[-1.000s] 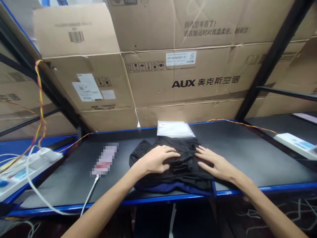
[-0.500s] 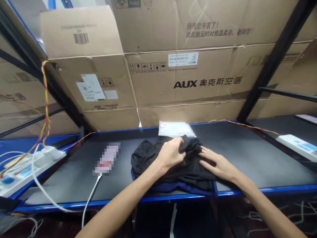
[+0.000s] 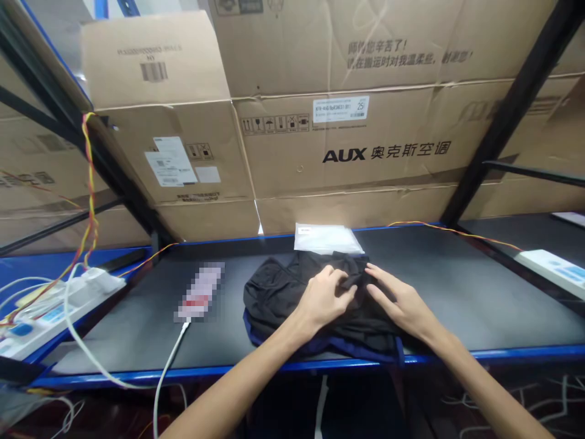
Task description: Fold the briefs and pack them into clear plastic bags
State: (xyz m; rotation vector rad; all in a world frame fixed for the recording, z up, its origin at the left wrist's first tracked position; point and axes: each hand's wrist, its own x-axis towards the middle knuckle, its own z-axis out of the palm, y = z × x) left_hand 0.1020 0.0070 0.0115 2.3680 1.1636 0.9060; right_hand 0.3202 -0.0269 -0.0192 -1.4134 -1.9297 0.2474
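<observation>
A crumpled black cloth garment (image 3: 278,292) lies on the dark tabletop near its front edge. Dark blue fabric shows along its lower side. My left hand (image 3: 323,299) rests over the middle of it, fingers curled and thumb bent in around a fold of the black cloth. To the right, my right hand (image 3: 402,303) touches the garment with its fingertips, its fingers stretched and its thumb apart. Behind the cloth lies a flat, whitish, clear plastic bag (image 3: 326,238) with a small label; the garment meets its front edge.
A blurred-out phone-like object (image 3: 200,294) with a white cable (image 3: 170,360) lies on the left. White power strips (image 3: 59,314) stand at far left and right (image 3: 555,268). Cardboard (image 3: 292,177) walls the back between black metal posts (image 3: 516,110). A blue edge (image 3: 493,353) runs along the front.
My left hand has come down and slightly right, and the bunched cloth it held up now lies lower and flatter. My right hand's fingers have lifted slightly, with thumb wider apart.
</observation>
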